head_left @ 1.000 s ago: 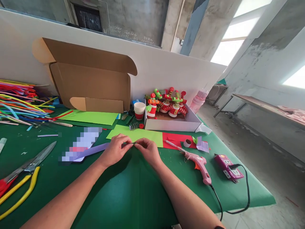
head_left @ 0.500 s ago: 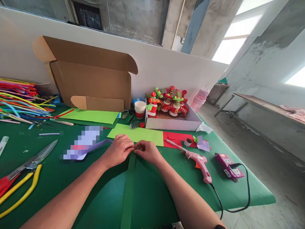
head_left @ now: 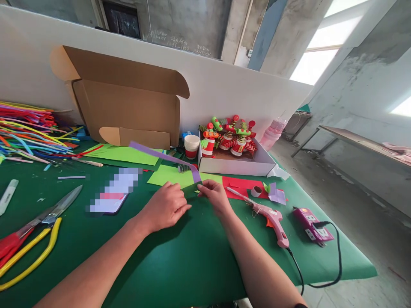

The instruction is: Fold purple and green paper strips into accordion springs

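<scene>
A purple paper strip [head_left: 160, 155] rises from the fingertips of my right hand [head_left: 215, 196] and arcs off to the upper left. My right thumb and forefinger pinch its lower end, where it meets a dark green paper strip [head_left: 191, 188]. That green strip runs left behind the curled fingers of my left hand [head_left: 167, 207], whose thumb points right; its grip is partly hidden. Beyond my hands lies a light green paper sheet [head_left: 167, 176], with red paper [head_left: 234, 184] to its right.
A pink glue gun [head_left: 271, 220] lies at right beside a purple power box [head_left: 313, 226]. Large scissors [head_left: 48, 226] and a phone [head_left: 115, 192] are left. Behind stand paper cups [head_left: 192, 145], a white box [head_left: 234, 168] of red-and-green figures, and an open cardboard box [head_left: 128, 102].
The purple strip has swung from low on the left to up and away over the light green sheet. The green strip no longer hangs toward me. My hands have moved slightly apart.
</scene>
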Demonstrator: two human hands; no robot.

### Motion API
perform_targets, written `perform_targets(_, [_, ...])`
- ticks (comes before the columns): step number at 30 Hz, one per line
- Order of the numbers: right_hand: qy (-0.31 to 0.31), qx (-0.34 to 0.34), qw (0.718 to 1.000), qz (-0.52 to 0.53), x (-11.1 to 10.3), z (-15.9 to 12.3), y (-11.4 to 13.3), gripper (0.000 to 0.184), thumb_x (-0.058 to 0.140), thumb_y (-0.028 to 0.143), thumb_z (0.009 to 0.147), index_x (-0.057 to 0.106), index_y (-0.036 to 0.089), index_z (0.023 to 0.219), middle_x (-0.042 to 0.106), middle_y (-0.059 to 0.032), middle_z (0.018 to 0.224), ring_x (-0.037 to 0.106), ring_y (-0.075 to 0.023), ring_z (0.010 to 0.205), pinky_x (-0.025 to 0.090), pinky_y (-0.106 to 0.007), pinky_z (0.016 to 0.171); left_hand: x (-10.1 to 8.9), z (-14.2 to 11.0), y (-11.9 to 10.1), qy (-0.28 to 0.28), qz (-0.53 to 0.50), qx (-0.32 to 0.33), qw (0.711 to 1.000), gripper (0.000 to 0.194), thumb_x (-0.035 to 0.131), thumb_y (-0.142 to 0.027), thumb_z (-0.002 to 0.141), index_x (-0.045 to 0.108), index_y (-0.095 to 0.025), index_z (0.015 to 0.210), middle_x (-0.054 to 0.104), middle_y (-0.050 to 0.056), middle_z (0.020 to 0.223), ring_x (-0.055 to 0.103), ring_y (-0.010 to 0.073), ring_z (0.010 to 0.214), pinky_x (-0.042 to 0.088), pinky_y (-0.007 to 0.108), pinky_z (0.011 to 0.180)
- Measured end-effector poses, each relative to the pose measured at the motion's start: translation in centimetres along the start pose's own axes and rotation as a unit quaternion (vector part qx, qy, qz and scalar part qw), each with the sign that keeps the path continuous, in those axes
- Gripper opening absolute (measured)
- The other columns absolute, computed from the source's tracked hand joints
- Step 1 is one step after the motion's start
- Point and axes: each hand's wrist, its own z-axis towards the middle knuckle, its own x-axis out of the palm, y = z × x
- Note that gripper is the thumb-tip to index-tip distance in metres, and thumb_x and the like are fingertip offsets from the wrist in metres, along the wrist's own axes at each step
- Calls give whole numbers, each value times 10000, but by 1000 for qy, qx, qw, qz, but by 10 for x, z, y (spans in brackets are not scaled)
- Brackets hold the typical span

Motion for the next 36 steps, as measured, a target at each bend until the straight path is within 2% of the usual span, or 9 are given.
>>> perform_targets(2, [-8, 27, 997, 71, 3, -4, -1, 334, 843, 362, 538, 579, 188, 645, 598, 47, 517, 592, -111, 513, 503, -254, 604, 3, 0, 4, -54, 21, -62, 996, 326, 457, -225, 948, 616, -192, 665, 607, 39, 649, 492, 202, 702, 371, 351, 677])
perform_targets(5, [14, 71, 989, 132, 13, -11, -3, 423, 898, 358, 470, 572, 186, 679, 637, 29, 546, 642, -132, 545, 539, -265, 613, 6, 1, 10, -141, -12, -130, 981, 267, 459, -242, 949, 629, -196, 749, 651, 49, 764, 539, 209, 780, 420, 350, 740])
perform_targets(7, [34, 90, 985, 143, 19, -16, -5, 449, 917, 346, 439, 576, 180, 678, 649, 24, 553, 645, -128, 538, 541, -252, 588, 8, 1, 13, -160, -30, -156, 974, 203, 497, -286, 937, 660, -206, 847, 687, 55, 866, 573, 226, 868, 433, 369, 798])
perform_targets(11, [50, 99, 984, 140, 27, -20, -8, 423, 927, 334, 416, 602, 162, 626, 615, 50, 517, 573, -71, 464, 515, -203, 528, 17, 0, 17, -117, -38, -191, 974, 210, 515, -340, 916, 686, -220, 936, 717, 65, 973, 596, 263, 966, 423, 409, 847])
perform_targets(16, [62, 108, 982, 145, 27, -19, -9, 444, 935, 353, 396, 596, 156, 603, 604, 53, 505, 589, -78, 479, 544, -220, 563, 22, -1, 22, -61, -81, -228, 968, 293, 450, -355, 910, 627, -222, 718, 688, 30, 749, 596, 228, 789, 431, 356, 751])
perform_targets(20, [55, 115, 983, 134, 26, -18, -11, 445, 921, 409, 423, 661, 141, 665, 641, 27, 543, 618, -93, 498, 534, -218, 545, 20, 0, 24, -70, -101, -225, 966, 307, 450, -365, 891, 598, -227, 660, 662, 15, 683, 574, 207, 728, 426, 327, 703])
perform_targets(26, [42, 101, 989, 99, 27, -18, -11, 403, 905, 414, 456, 702, 137, 668, 662, 15, 570, 622, -83, 506, 511, -194, 529, 21, -1, 24, -99, -182, -261, 943, 306, 536, -494, 841, 668, -230, 760, 707, 30, 796, 620, 220, 815, 477, 324, 736])
perform_targets(31, [68, 120, 985, 107, 28, -20, -12, 410, 921, 382, 436, 700, 127, 669, 671, 6, 590, 658, -105, 544, 548, -219, 583, 17, -1, 22, -91, -220, -305, 922, 335, 569, -524, 792, 653, -227, 664, 696, 26, 762, 619, 215, 765, 489, 319, 713])
perform_targets(36, [75, 116, 986, 98, 28, -22, -11, 402, 916, 395, 449, 713, 126, 670, 668, 4, 577, 651, -100, 540, 543, -211, 576, 13, 2, 20, -66, -276, -344, 895, 301, 622, -520, 730, 683, -230, 678, 723, 20, 780, 641, 235, 785, 496, 350, 771])
